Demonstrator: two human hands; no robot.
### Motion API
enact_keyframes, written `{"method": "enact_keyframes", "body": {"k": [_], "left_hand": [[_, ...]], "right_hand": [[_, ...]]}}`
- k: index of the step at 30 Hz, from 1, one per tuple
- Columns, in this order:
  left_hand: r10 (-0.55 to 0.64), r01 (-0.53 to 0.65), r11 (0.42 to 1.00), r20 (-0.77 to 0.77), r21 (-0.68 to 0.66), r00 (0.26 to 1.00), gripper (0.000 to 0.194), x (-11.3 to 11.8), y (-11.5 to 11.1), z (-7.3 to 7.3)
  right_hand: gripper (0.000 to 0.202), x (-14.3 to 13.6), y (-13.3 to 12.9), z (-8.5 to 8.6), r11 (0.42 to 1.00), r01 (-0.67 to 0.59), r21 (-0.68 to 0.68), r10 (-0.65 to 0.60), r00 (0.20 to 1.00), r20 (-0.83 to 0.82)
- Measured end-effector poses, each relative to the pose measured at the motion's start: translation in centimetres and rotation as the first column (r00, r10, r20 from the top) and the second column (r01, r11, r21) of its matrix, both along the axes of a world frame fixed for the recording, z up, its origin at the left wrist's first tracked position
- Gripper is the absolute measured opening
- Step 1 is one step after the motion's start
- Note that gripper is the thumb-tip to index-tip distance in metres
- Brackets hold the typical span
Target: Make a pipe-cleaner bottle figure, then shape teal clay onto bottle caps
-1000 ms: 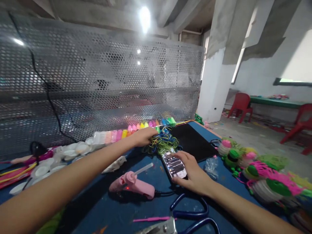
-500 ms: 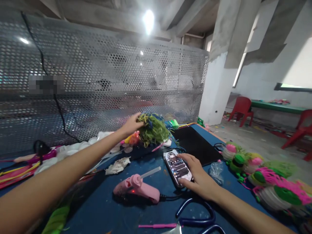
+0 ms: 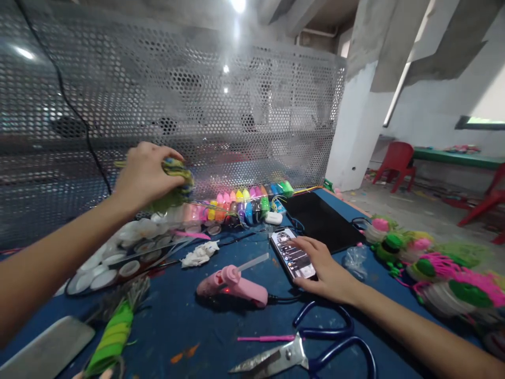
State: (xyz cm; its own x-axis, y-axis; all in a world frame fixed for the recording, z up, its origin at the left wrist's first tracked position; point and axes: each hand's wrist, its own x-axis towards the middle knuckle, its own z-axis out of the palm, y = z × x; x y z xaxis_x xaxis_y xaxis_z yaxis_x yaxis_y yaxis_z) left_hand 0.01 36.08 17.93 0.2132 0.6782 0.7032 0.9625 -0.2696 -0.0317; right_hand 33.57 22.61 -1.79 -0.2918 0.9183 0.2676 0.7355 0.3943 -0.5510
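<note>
My left hand (image 3: 148, 173) is raised at the left, above the plastic cups, with its fingers wrapped round a bundle of green and blue yarn (image 3: 176, 181). My right hand (image 3: 323, 268) rests on a phone (image 3: 290, 255) with a lit screen, fingers apart over it. Just left of the phone lies a pink glue gun (image 3: 232, 287) with a clear glue stick in it and a small red light. Below them are scissors (image 3: 292, 352) with blue handles and a thin pink hook (image 3: 265, 338).
Clear round cups (image 3: 130, 231) and colourful clay packs (image 3: 236, 205) line the back. A black mat (image 3: 323, 218) lies behind the phone. Yarn-and-cup figures (image 3: 437, 279) stand at the right. A green wrapped bundle (image 3: 116, 334) is at the lower left, with fingertips below it.
My left hand has moved left with the yarn bundle, uncovering the clay packs. My right hand stays at the phone. The view has shifted, showing more of the scissors and the green wrapped bundle.
</note>
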Motion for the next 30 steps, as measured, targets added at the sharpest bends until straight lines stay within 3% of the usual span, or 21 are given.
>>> {"method": "enact_keyframes", "body": {"k": [11,16,20,23,25,27,30], "left_hand": [[-0.257,0.244,0.931,-0.010,-0.270,0.966,0.023,4.5,3.3,-5.5],[-0.455,0.391,0.810,-0.047,-0.438,0.889,0.040,6.4,4.5,-8.3],[-0.521,0.371,0.769,-0.175,-0.521,0.835,0.054,7.7,5.3,-10.7],[-0.486,0.322,0.774,-0.186,-0.545,0.854,0.053,8.3,5.7,-11.7],[-0.470,0.318,0.775,-0.161,-0.546,0.868,0.049,8.5,5.9,-11.9],[-0.465,0.325,0.771,-0.136,-0.547,0.875,0.045,8.6,5.8,-11.7],[-0.500,0.375,0.748,-0.093,-0.547,0.861,0.039,8.8,5.3,-10.8]], "right_hand": [[0.070,0.2,0.2,-0.2,0.999,-0.026,0.025,0.025,0.999,0.020],[0.065,0.4,-0.1,-0.5,0.988,0.018,0.150,-0.010,0.999,-0.053],[0.054,0.8,0.7,-0.2,0.961,0.081,0.265,-0.054,0.993,-0.109],[0.038,0.5,3.6,1.2,0.949,0.033,0.312,-0.029,0.999,-0.018],[0.029,-0.4,6.7,2.3,0.962,-0.003,0.274,-0.030,0.992,0.119],[0.031,-1.9,10.1,3.0,0.985,0.012,0.174,-0.061,0.958,0.280],[0.030,-4.0,14.1,3.0,0.992,0.047,0.120,-0.085,0.940,0.330]]}}
